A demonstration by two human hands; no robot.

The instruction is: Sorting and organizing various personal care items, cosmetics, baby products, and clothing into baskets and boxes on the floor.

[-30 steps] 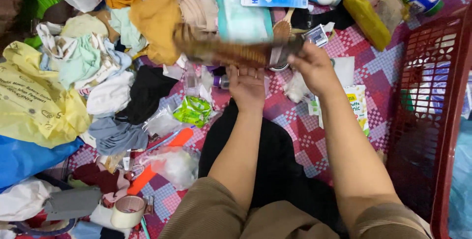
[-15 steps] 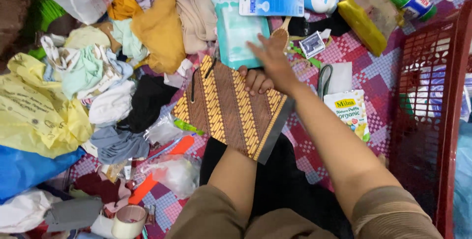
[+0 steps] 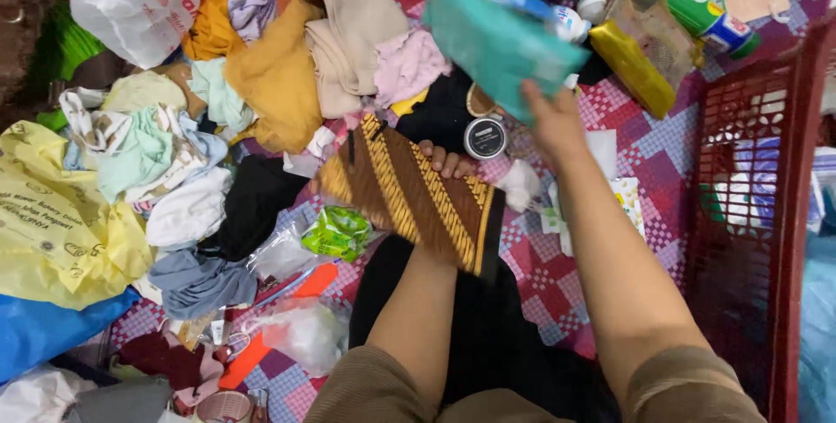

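Note:
My left hand (image 3: 446, 162) holds a flat brown pouch with gold stripes (image 3: 407, 192) from underneath, only the fingertips showing past its far edge. My right hand (image 3: 550, 117) is raised above the mat and grips a teal packet (image 3: 498, 36) by its lower edge, tilted and blurred. A small round black tin (image 3: 485, 137) lies just below the teal packet, between my two hands. A black cloth (image 3: 488, 336) lies under my forearms.
A red plastic basket (image 3: 759, 214) stands at the right. Piled clothes (image 3: 287, 57) and a yellow bag (image 3: 61, 223) fill the left and back. A yellow packet (image 3: 640, 49), a green tube (image 3: 688, 5), a green sachet (image 3: 338, 231) and an orange tool (image 3: 287, 318) lie on the checkered mat (image 3: 653, 149).
My right hand has left the striped pouch and lifted the teal packet off the pile. The pouch now rests on my left hand alone, tilted lower to the right.

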